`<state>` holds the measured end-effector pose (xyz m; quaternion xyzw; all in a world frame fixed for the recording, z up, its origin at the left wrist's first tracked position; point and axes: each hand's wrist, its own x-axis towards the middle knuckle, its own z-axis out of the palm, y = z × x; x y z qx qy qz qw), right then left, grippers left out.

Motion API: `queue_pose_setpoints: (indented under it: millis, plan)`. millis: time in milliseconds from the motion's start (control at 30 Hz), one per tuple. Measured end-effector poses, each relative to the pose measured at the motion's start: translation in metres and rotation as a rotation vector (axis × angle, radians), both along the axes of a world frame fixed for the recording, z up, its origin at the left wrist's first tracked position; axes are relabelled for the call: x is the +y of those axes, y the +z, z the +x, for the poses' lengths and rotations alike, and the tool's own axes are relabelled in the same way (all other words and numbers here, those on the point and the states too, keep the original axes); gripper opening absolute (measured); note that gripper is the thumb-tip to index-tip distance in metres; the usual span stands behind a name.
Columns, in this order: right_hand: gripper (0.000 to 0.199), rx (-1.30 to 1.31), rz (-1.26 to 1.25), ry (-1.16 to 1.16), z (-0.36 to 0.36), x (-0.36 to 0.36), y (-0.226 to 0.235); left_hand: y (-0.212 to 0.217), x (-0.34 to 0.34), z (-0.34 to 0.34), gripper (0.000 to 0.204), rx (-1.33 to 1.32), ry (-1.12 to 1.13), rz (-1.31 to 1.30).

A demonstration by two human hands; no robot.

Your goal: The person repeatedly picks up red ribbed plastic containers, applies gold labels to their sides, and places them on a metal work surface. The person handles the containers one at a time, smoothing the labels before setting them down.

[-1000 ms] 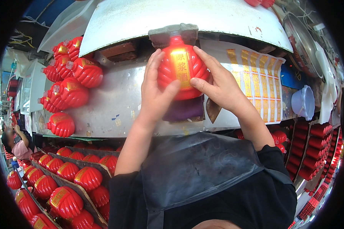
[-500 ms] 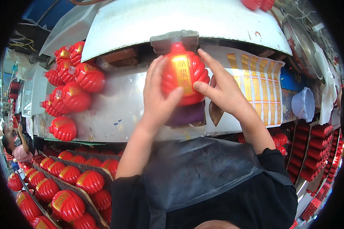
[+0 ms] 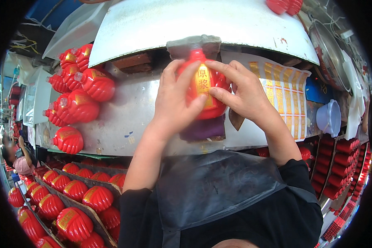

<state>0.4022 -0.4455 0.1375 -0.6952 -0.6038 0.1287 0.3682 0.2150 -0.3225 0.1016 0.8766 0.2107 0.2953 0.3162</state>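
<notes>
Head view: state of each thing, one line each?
Red bottle, lying down, neck toward the grey block; cap unclear
Gold label, on the bottle's upper face
Left hand, open, touching the bottle
Right hand, open, thumb at the label
Label sheet, spread out, gold labels on it
Bottles at left, lying, grouped
Rack bottles, lying, several labelled

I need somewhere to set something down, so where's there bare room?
On the left, the grey metal bench is mostly bare between the clustered ribbed red plastic bottles and your left hand. Beyond, the flat white board has a wide open middle. Crowded: the bench's left end, and right of your right hand, where a white sheet of gold labels lies.
</notes>
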Motion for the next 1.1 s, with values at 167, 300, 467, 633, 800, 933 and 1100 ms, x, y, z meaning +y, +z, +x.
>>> queue_pose_setpoints:
  millis: [167, 300, 467, 633, 800, 933, 1100]
  plan:
    - [0.056, 0.018, -0.003, 0.001, -0.002, -0.003, -0.007, 0.0, -0.001, 0.001, 0.071, 0.013, 0.005, 0.003]
    - [0.042, 0.351, -0.007, -0.05, 0.012, 0.008, -0.003, 0.0, 0.0, 0.0, 0.071, 0.011, 0.004, 0.0]
    - [0.036, 0.951, -0.136, -0.195, 0.045, 0.019, 0.023, 0.0, 0.0, 0.0, 0.071, 0.017, 0.002, -0.005]
    - [0.023, 0.054, 0.1, 0.364, 0.021, 0.03, 0.034, -0.001, -0.001, 0.0, 0.075, 0.009, 0.003, 0.041]
    - [0.014, -0.33, 0.329, 0.21, 0.008, 0.047, 0.032, -0.01, -0.004, 0.0, 0.079, -0.098, 0.023, -0.014]
    - [0.016, -0.493, 0.421, 0.447, -0.007, 0.01, 0.018, -0.022, -0.008, -0.005, 0.069, -0.229, 0.089, -0.215]
    - [0.017, -0.446, 0.422, 0.624, -0.03, -0.032, -0.004, -0.033, -0.017, -0.005, 0.061, -0.314, 0.077, -0.291]
